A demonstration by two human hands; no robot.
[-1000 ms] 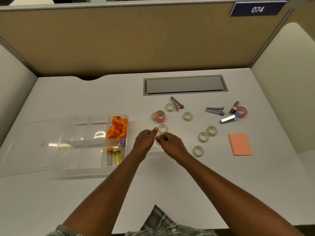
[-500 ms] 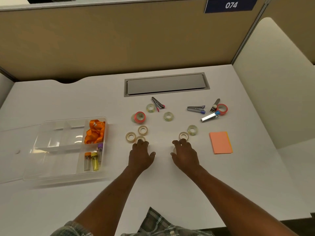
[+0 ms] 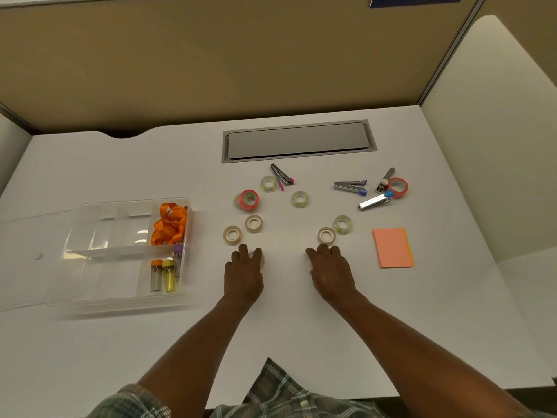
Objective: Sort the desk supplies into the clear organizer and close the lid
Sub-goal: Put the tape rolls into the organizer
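Both hands lie palm down on the white surface (image 3: 286, 321), apart from each other. The left hand (image 3: 243, 274) has its fingers over a small clear tape roll (image 3: 262, 260); if it grips the roll, I cannot tell. The right hand (image 3: 331, 274) rests with relaxed fingers and holds nothing that I can see. Just ahead of the left hand lie two pale tape rolls (image 3: 232, 235), and one more (image 3: 326, 235) lies just ahead of the right fingertips. The clear plastic organizer (image 3: 90, 276) stands to the left of the left hand with its lid (image 3: 27, 260) open. Its compartments nearest the hand hold an orange ribbon (image 3: 170, 223) and small vials (image 3: 164, 276). An orange pad of sticky notes (image 3: 392, 248) lies to the right of the right hand. The dark blue label (image 3: 416, 0) on the partition is cut off, so its white digits are not readable.
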